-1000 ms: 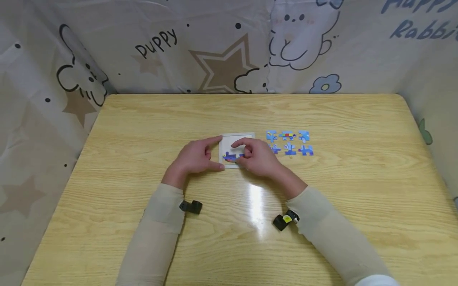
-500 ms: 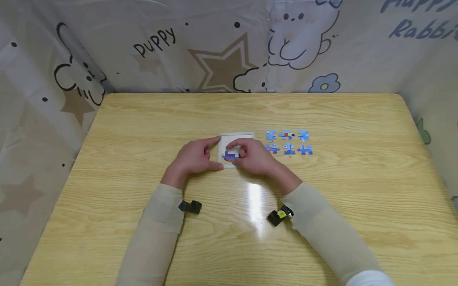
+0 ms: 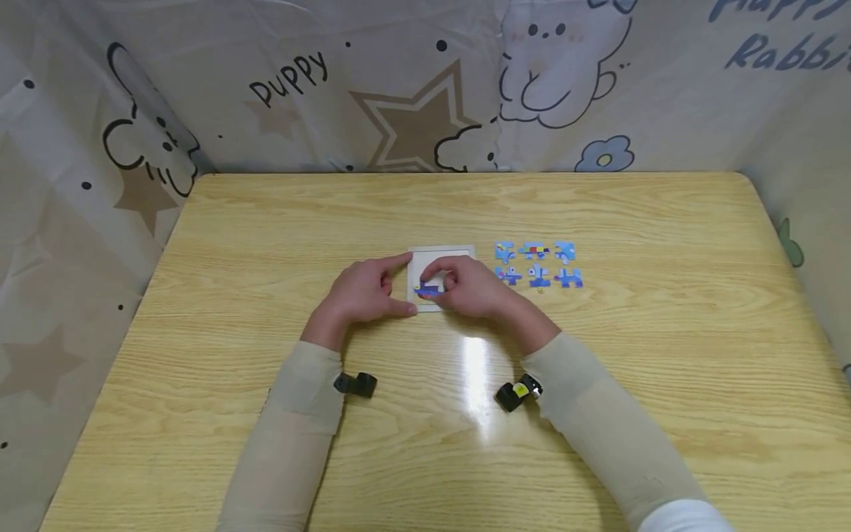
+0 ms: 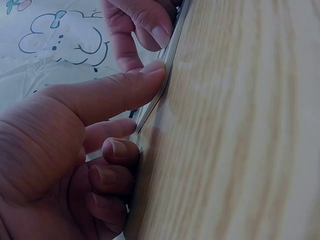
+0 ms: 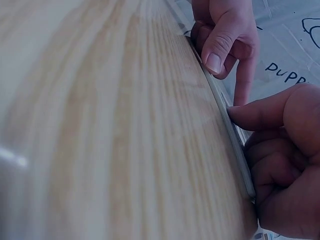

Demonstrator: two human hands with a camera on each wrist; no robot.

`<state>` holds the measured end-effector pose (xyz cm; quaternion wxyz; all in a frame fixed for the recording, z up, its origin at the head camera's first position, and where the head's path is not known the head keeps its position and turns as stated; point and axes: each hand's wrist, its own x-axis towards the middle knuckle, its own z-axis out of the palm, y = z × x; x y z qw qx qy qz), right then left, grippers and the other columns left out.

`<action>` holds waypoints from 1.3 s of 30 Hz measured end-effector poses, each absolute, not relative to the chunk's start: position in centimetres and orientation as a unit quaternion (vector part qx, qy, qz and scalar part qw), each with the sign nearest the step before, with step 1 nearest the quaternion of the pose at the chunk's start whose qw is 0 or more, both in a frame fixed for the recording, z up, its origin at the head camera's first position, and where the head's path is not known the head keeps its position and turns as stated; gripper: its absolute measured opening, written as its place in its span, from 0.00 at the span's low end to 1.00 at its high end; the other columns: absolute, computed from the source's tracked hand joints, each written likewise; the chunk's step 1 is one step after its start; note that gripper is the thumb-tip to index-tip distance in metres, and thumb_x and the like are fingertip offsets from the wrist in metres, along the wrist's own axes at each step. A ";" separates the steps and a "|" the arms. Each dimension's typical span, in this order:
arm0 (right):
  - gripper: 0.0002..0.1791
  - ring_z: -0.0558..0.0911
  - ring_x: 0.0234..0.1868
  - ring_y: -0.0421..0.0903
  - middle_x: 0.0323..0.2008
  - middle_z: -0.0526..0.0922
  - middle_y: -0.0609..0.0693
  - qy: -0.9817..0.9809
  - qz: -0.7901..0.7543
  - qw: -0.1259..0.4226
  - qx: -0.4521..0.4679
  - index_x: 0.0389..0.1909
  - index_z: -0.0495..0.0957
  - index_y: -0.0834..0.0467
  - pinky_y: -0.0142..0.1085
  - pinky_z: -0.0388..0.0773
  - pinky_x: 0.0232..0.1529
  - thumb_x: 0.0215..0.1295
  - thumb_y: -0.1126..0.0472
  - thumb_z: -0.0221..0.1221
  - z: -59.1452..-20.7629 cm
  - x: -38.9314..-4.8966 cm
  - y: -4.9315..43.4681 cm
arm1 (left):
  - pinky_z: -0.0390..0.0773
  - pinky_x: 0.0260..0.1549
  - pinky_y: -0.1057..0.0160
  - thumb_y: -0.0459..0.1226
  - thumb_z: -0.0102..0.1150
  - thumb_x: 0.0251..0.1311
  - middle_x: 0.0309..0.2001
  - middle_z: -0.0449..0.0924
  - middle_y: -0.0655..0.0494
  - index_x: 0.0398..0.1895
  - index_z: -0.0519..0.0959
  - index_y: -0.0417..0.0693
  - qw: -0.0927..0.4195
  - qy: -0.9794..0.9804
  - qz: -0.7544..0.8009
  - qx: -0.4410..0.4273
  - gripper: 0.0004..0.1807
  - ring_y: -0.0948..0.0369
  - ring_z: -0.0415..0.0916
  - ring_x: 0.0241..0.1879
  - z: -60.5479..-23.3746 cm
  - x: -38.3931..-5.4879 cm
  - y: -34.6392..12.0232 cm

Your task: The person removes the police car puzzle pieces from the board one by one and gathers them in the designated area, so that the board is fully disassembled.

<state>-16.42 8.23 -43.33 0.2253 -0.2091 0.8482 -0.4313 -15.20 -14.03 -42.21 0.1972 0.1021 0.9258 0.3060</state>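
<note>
A small white puzzle frame [image 3: 441, 249] lies on the table with blue and purple puzzle pieces [image 3: 428, 289] in its lower left part. My left hand [image 3: 362, 292] holds the frame's left side, index finger at the back corner and thumb at the front. My right hand [image 3: 480, 288] reaches over the frame from the right, its bent index finger and thumb pinching at a puzzle piece and covering part of it. In the right wrist view, the right thumb [image 5: 255, 115] lies by the frame's front edge and the other fingers are curled.
To the right of the frame, several loose blue puzzle pieces [image 3: 537, 264] lie in two rows. Wood-grain tabletop [image 3: 266, 222] surrounds everything. A patterned cloth [image 3: 399, 89] hangs behind and at both sides.
My right hand has shifted slightly left over the frame, its index finger coming down toward the pieces there. The left hand keeps its place, and the loose pieces have not moved.
</note>
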 end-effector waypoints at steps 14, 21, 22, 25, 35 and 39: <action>0.15 0.61 0.18 0.42 0.15 0.61 0.45 0.846 -0.447 0.217 -0.193 0.46 0.82 0.53 0.36 0.58 0.25 0.58 0.68 0.68 -43.5 -16.4 8.2 | 0.59 0.24 0.59 0.53 0.78 0.47 0.22 0.68 0.55 0.75 0.66 0.63 0.197 0.926 0.306 0.101 0.49 0.56 0.64 0.22 -42.2 -15.2 -13.9; 0.16 0.61 0.18 0.42 0.15 0.61 0.45 0.849 -0.456 0.191 -0.186 0.44 0.83 0.56 0.36 0.58 0.26 0.55 0.68 0.70 -43.6 -16.2 8.2 | 0.59 0.24 0.59 0.53 0.78 0.47 0.22 0.67 0.55 0.75 0.66 0.63 0.198 0.925 0.307 0.099 0.49 0.56 0.63 0.21 -42.2 -15.2 -13.9; 0.16 0.61 0.18 0.42 0.15 0.62 0.45 0.848 -0.458 0.191 -0.183 0.44 0.83 0.56 0.36 0.58 0.26 0.54 0.69 0.70 -43.6 -16.1 8.2 | 0.59 0.24 0.59 0.53 0.78 0.47 0.21 0.67 0.55 0.75 0.66 0.63 0.198 0.925 0.307 0.099 0.49 0.56 0.63 0.21 -42.2 -15.1 -13.9; 0.16 0.62 0.18 0.42 0.16 0.63 0.46 0.848 -0.460 0.197 -0.176 0.45 0.84 0.57 0.36 0.58 0.25 0.54 0.69 0.70 -43.6 -16.1 8.2 | 0.59 0.24 0.59 0.53 0.78 0.47 0.22 0.67 0.55 0.75 0.66 0.63 0.198 0.926 0.306 0.100 0.49 0.57 0.63 0.21 -42.2 -15.1 -13.9; 0.22 0.61 0.19 0.42 0.16 0.63 0.46 0.845 -0.465 0.196 -0.177 0.49 0.82 0.56 0.38 0.60 0.26 0.52 0.65 0.73 -43.9 -15.9 8.5 | 0.59 0.24 0.59 0.53 0.79 0.46 0.22 0.67 0.55 0.75 0.66 0.63 0.197 0.926 0.308 0.099 0.50 0.57 0.63 0.22 -42.2 -15.1 -13.9; 0.23 0.62 0.18 0.43 0.16 0.64 0.47 0.845 -0.463 0.201 -0.174 0.48 0.82 0.55 0.38 0.61 0.26 0.49 0.60 0.77 -43.7 -15.8 8.5 | 0.59 0.24 0.59 0.53 0.79 0.47 0.22 0.67 0.54 0.75 0.66 0.63 0.199 0.924 0.312 0.096 0.49 0.56 0.63 0.22 -42.1 -15.1 -13.9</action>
